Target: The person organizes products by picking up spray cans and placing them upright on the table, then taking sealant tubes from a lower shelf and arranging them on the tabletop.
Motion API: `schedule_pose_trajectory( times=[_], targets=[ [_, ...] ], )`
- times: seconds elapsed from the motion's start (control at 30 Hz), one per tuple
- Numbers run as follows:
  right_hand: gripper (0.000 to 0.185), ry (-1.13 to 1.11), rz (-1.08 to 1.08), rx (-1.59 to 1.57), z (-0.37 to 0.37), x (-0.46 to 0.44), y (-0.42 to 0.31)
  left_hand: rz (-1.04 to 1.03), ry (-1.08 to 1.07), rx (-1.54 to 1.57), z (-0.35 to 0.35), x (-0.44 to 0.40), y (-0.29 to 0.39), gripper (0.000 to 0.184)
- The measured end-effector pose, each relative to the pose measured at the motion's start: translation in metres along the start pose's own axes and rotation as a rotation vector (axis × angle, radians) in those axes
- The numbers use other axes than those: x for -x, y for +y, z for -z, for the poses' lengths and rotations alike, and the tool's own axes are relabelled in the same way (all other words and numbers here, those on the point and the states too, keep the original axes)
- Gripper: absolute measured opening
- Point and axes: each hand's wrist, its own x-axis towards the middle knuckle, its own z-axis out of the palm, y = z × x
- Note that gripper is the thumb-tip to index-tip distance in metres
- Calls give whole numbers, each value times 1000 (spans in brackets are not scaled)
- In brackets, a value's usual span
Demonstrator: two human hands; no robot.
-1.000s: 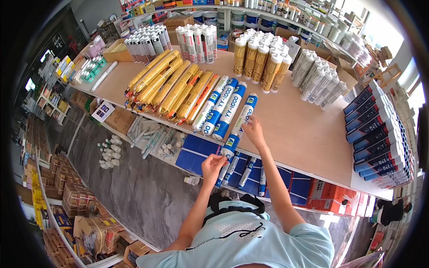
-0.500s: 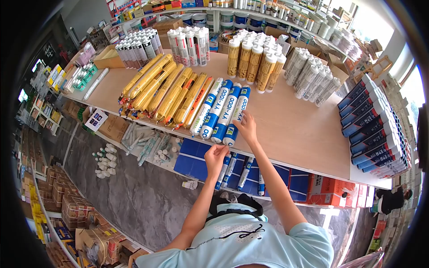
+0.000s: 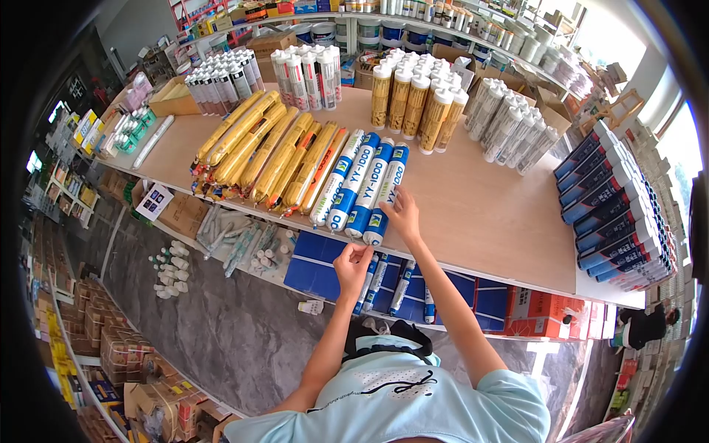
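Blue-and-white foil sealant sausages marked YY-1000 lie side by side on the table. My right hand point(image 3: 402, 215) grips the side of the rightmost sealant sausage point(image 3: 386, 193), thumb on top and fingers at its right edge. At that sausage's near end, by the table's front edge, my left hand point(image 3: 352, 264) is closed in a pinch. Whether its fingertips hold the crimped tail is too small to tell. To the left lie several yellow foil sausages point(image 3: 260, 151) in a slanting row, beside an orange-and-white one point(image 3: 325, 171).
Gold cartridges point(image 3: 436, 122), white cartridges point(image 3: 306, 77) and grey-white cartridges point(image 3: 509, 129) stand toward the back. Dark blue cartridges point(image 3: 605, 203) are stacked at the right end. Blue boxes point(image 3: 314, 264) and more sausages sit on the shelf below. A person point(image 3: 641, 327) is at far right.
The rightmost sealant sausage has slid slightly toward the table's front edge, my right hand moving with it. My left hand has shifted slightly down and left. The view has shifted a little.
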Motion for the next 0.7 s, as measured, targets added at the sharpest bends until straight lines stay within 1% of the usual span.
schedule_pose_trajectory(
  times=[0.03, 0.07, 0.1, 0.13, 0.17, 0.2, 0.23, 0.27, 0.33, 0.37, 0.4, 0.47, 0.5, 0.57, 0.67, 0.7],
  targets=[
    [65, -3, 3, -59, 0, 1, 2, 4, 1, -1, 1, 0, 5, 10],
    [65, -3, -1, -59, -1, 1, 4, -33, -39, -123, 5, -1, 11, 12],
    [66, -5, 16, -12, 0, 1, 5, -70, -80, -245, 7, -4, 20, 15],
    [66, -7, 33, 35, 0, 1, 6, -68, -82, -247, 8, -5, 23, 15],
    [66, -6, 31, 34, 0, 2, 7, -111, -95, -298, 10, -7, 25, 20],
    [67, -22, -23, -142, 0, 4, 0, -154, -106, -351, 12, -8, 26, 25],
    [67, -40, -77, -317, -1, 6, -8, -167, -141, -413, 13, -8, 26, 36],
    [67, -47, -81, -320, -3, 8, -12, -164, -135, -417, 14, -8, 26, 36],
    [67, -52, -90, -214, -4, 13, -9, -157, -57, -575, 12, -6, 33, 45],
    [68, -88, 2, -284, -7, 15, -8, -172, -32, -629, 11, -5, 36, 52],
    [68, -90, 1, -284, -10, 14, 3, -170, -30, -629, 12, -6, 35, 52],
    [71, -33, 25, -190, -15, 12, 24, -259, -19, -637, 12, -8, 30, 53],
    [71, -34, 26, -190, -13, 12, 24, -260, -18, -637, 13, -10, 29, 53],
    [75, -73, -41, -32, -9, 10, 23, -212, -72, -593, 13, -11, 26, 53],
    [78, -69, 10, -95, -11, 6, 34, -161, -74, -534, 11, -11, 24, 52],
    [78, -65, 10, -96, -13, 5, 38, -183, -68, -533, 11, -12, 23, 51]
  ],
)
